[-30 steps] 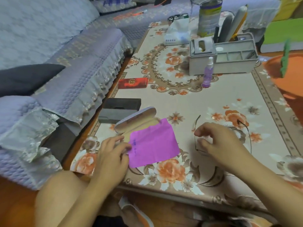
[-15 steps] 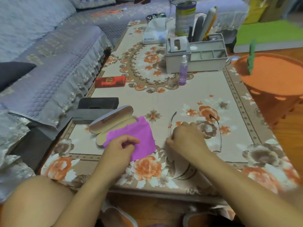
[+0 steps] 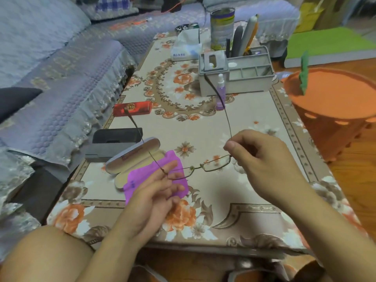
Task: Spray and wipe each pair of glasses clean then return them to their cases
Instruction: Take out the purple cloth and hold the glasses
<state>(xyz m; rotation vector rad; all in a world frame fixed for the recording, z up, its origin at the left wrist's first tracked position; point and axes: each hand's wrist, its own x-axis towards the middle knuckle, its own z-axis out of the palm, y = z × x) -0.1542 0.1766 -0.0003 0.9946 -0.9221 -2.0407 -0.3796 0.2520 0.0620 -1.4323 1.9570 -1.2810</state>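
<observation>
**Desk:** Start wide. What's in front of you?

**Operator:** From the head camera I see a long table [image 3: 254,119] under a floral cloth, with a sofa [image 3: 50,78] in a lilac cover along the left. An orange basket [image 3: 335,102] sits off the right edge. At the far end there's one grey organizer [image 3: 240,78], one tin can [image 3: 222,27] and one tissue pack [image 3: 187,47].

**Desk:** Cases?

**Operator:** I count four. One red case [image 3: 133,107], shut. One black case [image 3: 118,134] and one grey case [image 3: 105,151] just beside it, both shut. One white case [image 3: 134,159], lid open, with a purple cloth [image 3: 142,178] lying partly over its near edge. One purple spray bottle [image 3: 220,92] stands in front of the organizer.

**Desk:** And the glasses?

**Operator:** One pair of glasses [image 3: 211,164] in view, lifted above the table near the front edge, between both hands. Thin dark metal frame, rectangular lenses, both temples unfolded and pointing away from me.

**Desk:** Hands?

**Operator:** The right hand [image 3: 264,165] is pinching the frame at its right hinge, thumb and forefinger closed on it. The left hand [image 3: 154,192] is palm-up, fingers mostly straight, meeting the left hinge at the fingertips; I can't tell whether it's actually gripping.
</observation>
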